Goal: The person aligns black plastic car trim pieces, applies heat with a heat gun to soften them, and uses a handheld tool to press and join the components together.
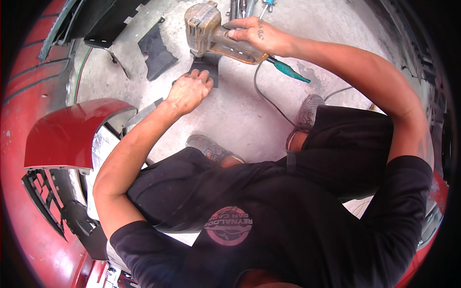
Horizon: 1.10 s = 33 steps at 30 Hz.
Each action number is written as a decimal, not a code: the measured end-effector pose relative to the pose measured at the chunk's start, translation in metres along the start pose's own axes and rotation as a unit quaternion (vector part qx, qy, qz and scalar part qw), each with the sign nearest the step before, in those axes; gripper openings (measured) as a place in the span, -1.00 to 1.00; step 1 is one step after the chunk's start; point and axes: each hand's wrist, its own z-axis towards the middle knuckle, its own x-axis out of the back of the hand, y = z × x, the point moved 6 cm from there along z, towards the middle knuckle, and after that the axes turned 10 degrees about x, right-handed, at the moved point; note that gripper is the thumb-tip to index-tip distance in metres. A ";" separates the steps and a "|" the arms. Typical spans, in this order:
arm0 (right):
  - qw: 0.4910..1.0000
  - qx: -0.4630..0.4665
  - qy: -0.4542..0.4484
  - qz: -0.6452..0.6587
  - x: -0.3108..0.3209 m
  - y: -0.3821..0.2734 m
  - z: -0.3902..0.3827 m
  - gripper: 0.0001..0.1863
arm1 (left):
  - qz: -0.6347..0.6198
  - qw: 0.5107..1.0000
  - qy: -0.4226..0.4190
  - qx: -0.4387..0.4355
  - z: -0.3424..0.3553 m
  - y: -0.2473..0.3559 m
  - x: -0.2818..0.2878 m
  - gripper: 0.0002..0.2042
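Observation:
My right hand [259, 36] wraps round the loop handle of a worn, dusty yellow-grey corded power tool [200, 26]. A green sleeve [290, 72] covers the start of its cord. Below the tool's head is a dark flat piece [211, 77], and the point where the two meet is hard to see. My left hand [189, 91] is closed at this piece's near left side, with bent fingers whose tips are partly hidden. Another dark, ragged-edged flat piece [156, 50] lies on the floor to the left.
Grey concrete floor [245, 120] lies under my shoes [211, 146]. Several hand tools [242, 8] are beyond my right hand. The dark cord [269, 96] runs toward my right foot. A red curved car body panel [77, 132] and a black grille [45, 197] are on my left.

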 end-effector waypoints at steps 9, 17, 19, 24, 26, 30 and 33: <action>0.997 -0.013 -0.014 -0.069 0.011 0.013 -0.023 -0.31 | -0.001 1.000 -0.006 -0.001 0.000 -0.002 -0.001 -0.83; 0.998 -0.054 -0.025 -0.008 0.017 -0.011 -0.029 -0.32 | 0.000 1.000 -0.012 -0.001 0.000 -0.003 -0.004 -0.83; 0.998 -0.041 -0.041 -0.005 0.018 -0.022 -0.028 -0.31 | 0.001 1.000 -0.011 -0.003 -0.001 -0.002 -0.002 -0.83; 0.999 -0.001 -0.005 -0.049 0.012 -0.008 -0.016 -0.31 | -0.002 1.000 -0.014 -0.002 0.000 -0.001 -0.002 -0.83; 0.999 0.002 -0.001 -0.044 0.012 -0.005 -0.014 -0.31 | -0.004 1.000 -0.011 0.001 0.000 -0.001 -0.002 -0.83; 0.999 -0.018 -0.007 -0.027 0.017 -0.002 -0.019 -0.31 | 0.000 1.000 -0.010 0.005 -0.001 -0.003 -0.003 -0.83; 0.998 -0.021 -0.018 -0.049 0.020 0.001 -0.024 -0.32 | -0.005 1.000 -0.018 0.008 -0.001 -0.004 -0.003 -0.83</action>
